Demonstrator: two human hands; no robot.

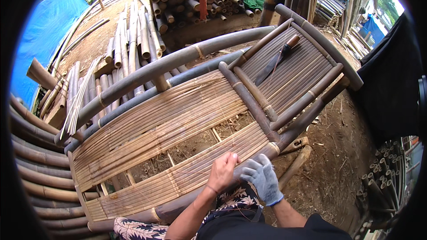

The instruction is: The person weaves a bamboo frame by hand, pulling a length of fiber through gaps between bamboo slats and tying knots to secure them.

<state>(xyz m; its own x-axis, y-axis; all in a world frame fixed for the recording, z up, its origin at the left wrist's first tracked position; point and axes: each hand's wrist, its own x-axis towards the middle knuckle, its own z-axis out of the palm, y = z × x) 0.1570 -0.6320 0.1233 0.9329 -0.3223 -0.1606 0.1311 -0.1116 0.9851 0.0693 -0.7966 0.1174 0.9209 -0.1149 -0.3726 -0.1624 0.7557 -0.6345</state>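
Observation:
A long bamboo bench lies across my lap, its seat (pixel 178 129) made of thin split slats with a gap through which the ground shows. My bare left hand (pixel 223 170) is closed above the near dark bamboo rail (pixel 178 209). A thin cord (pixel 233 138) runs up from its fingertips over the slats. Just right of it, my right hand (pixel 262 178), in a grey glove, rests at the same rail with bent fingers; what they hold, if anything, is hidden. On the slatted end panel (pixel 307 69) lies a knife (pixel 270 67) with a dark blade and a wooden handle.
Loose thin strips (pixel 80 95) lean over the bench's left end, above curved bamboo poles (pixel 44 191). Beyond the far rail lie cut poles (pixel 133 35) and a stacked pile (pixel 178 0). A blue tarp (pixel 49 26) hangs left, a black cloth (pixel 387 80) right.

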